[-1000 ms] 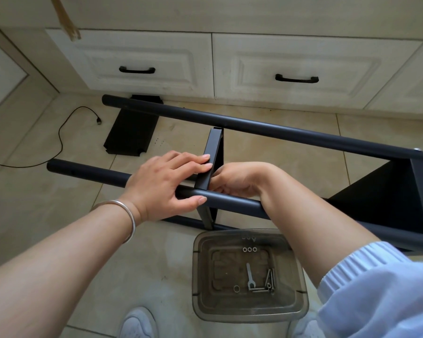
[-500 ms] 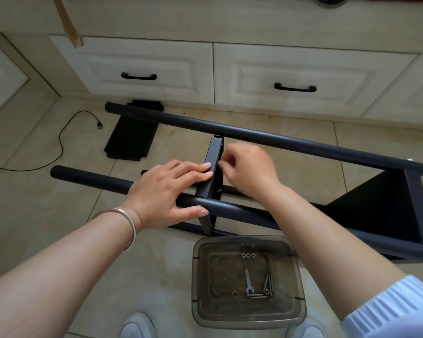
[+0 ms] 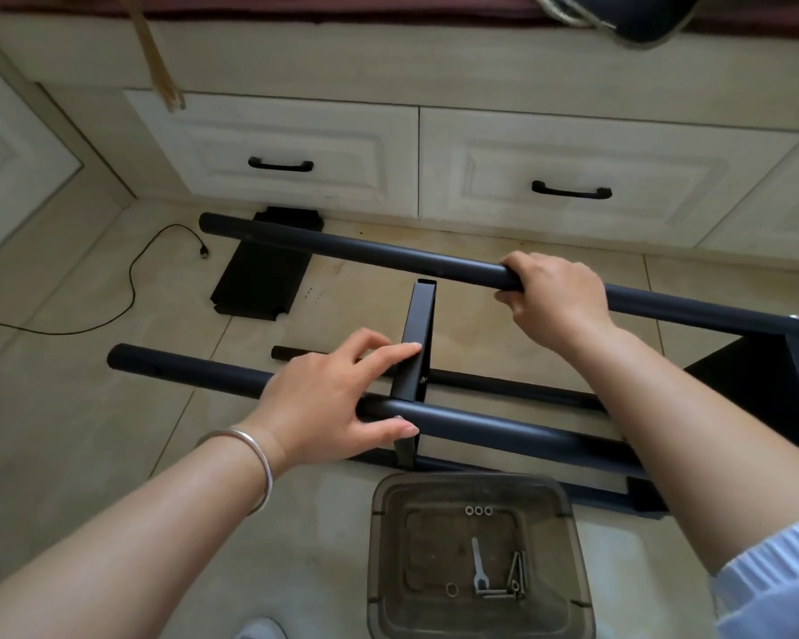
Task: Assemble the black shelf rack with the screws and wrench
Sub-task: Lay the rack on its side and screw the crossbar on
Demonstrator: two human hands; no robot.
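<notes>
The black shelf rack lies on its side on the tiled floor. My left hand [image 3: 328,398] holds the near pole [image 3: 503,428], thumb under it, fingers stretched onto the upright black shelf panel [image 3: 416,343] standing between the poles. My right hand [image 3: 552,295] grips the far pole [image 3: 342,244] just right of that panel's top. Another shelf panel [image 3: 757,385] sits fixed at the rack's right end. A clear plastic tray [image 3: 577,546] near my feet holds a small wrench [image 3: 478,567], several screws [image 3: 517,574] and three washers [image 3: 478,511].
A loose black shelf panel [image 3: 261,274] lies flat on the floor at the back left, next to a black cable [image 3: 132,279]. Cream cabinet drawers [image 3: 296,149] with black handles run along the back. My shoes [image 3: 259,629] show at the bottom edge.
My right hand left the upright panel near the near pole, rose up and back, and now grips the far pole. My left hand stayed put. The view tilted up.
</notes>
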